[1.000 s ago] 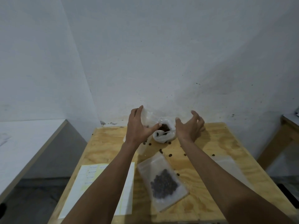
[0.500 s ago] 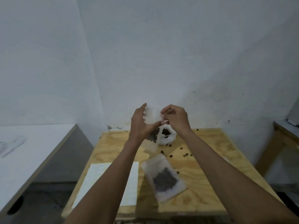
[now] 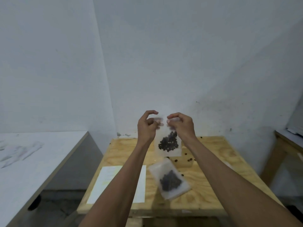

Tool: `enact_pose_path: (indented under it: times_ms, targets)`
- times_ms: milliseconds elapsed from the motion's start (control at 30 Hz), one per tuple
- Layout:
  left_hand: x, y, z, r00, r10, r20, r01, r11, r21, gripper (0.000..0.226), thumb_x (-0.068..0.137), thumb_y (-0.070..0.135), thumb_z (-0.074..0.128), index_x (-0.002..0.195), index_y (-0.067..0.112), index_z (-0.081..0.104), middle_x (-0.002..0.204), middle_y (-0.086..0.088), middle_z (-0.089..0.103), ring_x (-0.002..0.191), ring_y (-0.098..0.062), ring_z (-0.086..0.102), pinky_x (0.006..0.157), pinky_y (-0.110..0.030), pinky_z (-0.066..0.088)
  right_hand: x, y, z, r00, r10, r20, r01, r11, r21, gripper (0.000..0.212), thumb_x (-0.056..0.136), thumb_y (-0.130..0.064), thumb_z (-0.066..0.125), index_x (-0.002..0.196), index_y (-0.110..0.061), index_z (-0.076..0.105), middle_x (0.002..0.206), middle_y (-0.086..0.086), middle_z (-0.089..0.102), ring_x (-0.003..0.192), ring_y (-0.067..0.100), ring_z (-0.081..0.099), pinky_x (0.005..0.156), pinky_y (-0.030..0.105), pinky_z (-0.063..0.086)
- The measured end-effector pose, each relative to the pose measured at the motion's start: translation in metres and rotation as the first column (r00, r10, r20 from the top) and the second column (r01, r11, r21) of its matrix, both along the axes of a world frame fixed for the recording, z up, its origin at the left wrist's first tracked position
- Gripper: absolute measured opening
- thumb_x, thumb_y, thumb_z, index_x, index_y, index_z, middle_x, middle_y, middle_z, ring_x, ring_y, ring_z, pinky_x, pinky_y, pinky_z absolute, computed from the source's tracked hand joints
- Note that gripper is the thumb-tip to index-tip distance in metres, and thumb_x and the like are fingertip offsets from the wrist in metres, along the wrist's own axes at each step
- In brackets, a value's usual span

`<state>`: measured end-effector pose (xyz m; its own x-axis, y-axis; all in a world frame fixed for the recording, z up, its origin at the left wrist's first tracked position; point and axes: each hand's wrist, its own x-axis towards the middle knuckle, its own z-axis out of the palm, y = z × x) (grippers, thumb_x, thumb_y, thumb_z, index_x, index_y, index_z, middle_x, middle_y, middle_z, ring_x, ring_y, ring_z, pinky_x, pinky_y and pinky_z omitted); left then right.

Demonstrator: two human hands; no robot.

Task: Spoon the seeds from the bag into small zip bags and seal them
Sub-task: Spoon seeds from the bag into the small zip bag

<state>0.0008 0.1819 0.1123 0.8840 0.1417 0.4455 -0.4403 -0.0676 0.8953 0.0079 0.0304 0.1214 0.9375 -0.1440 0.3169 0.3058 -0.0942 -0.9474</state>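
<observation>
Above the desk [image 3: 213, 161] | left hand [image 3: 146, 128] and right hand [image 3: 182, 126] each pinch top edge of hanging small zip bag [image 3: 168, 145], seeds [image 3: 168, 142] pooled low | judged step: sealing | advice: keep upright, press strip end to end

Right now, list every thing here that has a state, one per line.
Held zip bag: lifted above the table, hanging upright, seeds in its lower part; whether its top is sealed cannot be told.
Left hand: pinching the bag's top edge.
Right hand: pinching the bag's top edge.
Second zip bag: lying flat on the table, filled with seeds.
Loose seeds: scattered on the table.
Paper sheet: lying flat.
</observation>
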Motion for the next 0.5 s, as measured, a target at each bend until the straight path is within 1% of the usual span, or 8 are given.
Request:
enact_pose_path:
  times_ms: [67, 133, 200, 300, 400, 500]
  targets:
    - [-0.0029, -0.0017, 0.0009, 1.0, 0.004, 0.017, -0.004, 1.0, 0.008, 0.031, 0.091, -0.014, 0.054, 0.107, 0.009, 0.067, 0.078, -0.003, 0.075, 0.076, -0.022, 0.074, 0.072, -0.037, 0.058, -0.0013, 0.0003, 0.0013, 1.0, -0.003, -0.005, 0.003, 1.0, 0.028, 0.015, 0.084, -0.003, 0.075, 0.087, -0.017, 0.078, 0.093, -0.003, 0.074, 0.083, 0.017, 0.071, 0.065, 0.019, 0.057]
    - [-0.0024, -0.0032, 0.0012, 1.0, -0.015, 0.021, 0.014, 0.999, 0.032, 0.025, 0.089, -0.012, 0.059, 0.098, 0.006, 0.074, 0.088, -0.01, 0.076, 0.078, -0.024, 0.074, 0.071, -0.04, 0.058, -0.0015, -0.0001, 0.0014, 1.0, 0.024, -0.019, -0.022, 0.998, 0.063, 0.015, 0.084, -0.003, 0.076, 0.087, -0.017, 0.079, 0.093, 0.001, 0.075, 0.087, 0.021, 0.073, 0.069, 0.027, 0.061]
    - [-0.0018, -0.0047, 0.0015, 0.999, -0.033, -0.004, 0.033, 0.999, 0.043, 0.022, 0.087, -0.011, 0.063, 0.093, 0.006, 0.077, 0.088, -0.011, 0.076, 0.08, -0.025, 0.073, 0.071, -0.039, 0.059, -0.0022, -0.0005, 0.0017, 0.997, 0.066, -0.031, -0.063, 0.994, 0.087, 0.014, 0.085, -0.003, 0.075, 0.089, -0.016, 0.08, 0.095, 0.005, 0.076, 0.089, 0.024, 0.075, 0.075, 0.034, 0.064]
    - [-0.0002, -0.0038, 0.0008, 0.998, -0.038, -0.049, 0.037, 0.999, -0.028, 0.019, 0.088, -0.005, 0.07, 0.101, 0.007, 0.077, 0.088, -0.014, 0.077, 0.085, -0.028, 0.074, 0.071, -0.035, 0.061, -0.0035, -0.0019, 0.0015, 0.992, 0.12, -0.033, -0.115, 0.985, 0.124, 0.012, 0.088, -0.003, 0.073, 0.093, -0.012, 0.08, 0.094, 0.009, 0.077, 0.09, 0.026, 0.075, 0.078, 0.037, 0.064]
    - [0.0001, -0.0037, -0.0013, 0.997, -0.021, -0.07, 0.015, 0.996, -0.087, 0.017, 0.084, 0.001, 0.079, 0.1, 0.007, 0.077, 0.087, -0.013, 0.077, 0.083, -0.029, 0.075, 0.071, -0.03, 0.058, -0.0012, -0.0023, -0.0018, 0.994, 0.111, -0.022, -0.108, 0.988, 0.111, 0.012, 0.086, -0.003, 0.075, 0.09, -0.012, 0.081, 0.091, 0.007, 0.078, 0.091, 0.025, 0.075, 0.082, 0.036, 0.063]
    - [-0.0008, -0.0035, -0.0041, 0.996, -0.006, -0.09, -0.008, 0.988, -0.152, 0.016, 0.079, -0.001, 0.082, 0.095, 0.004, 0.078, 0.081, -0.012, 0.076, 0.076, -0.023, 0.073, 0.071, -0.025, 0.057, 0.0017, -0.0002, -0.0058, 0.995, 0.101, -0.023, -0.099, 0.992, 0.074, 0.011, 0.083, -0.003, 0.08, 0.088, -0.014, 0.082, 0.09, 0.004, 0.079, 0.09, 0.022, 0.076, 0.081, 0.033, 0.063]
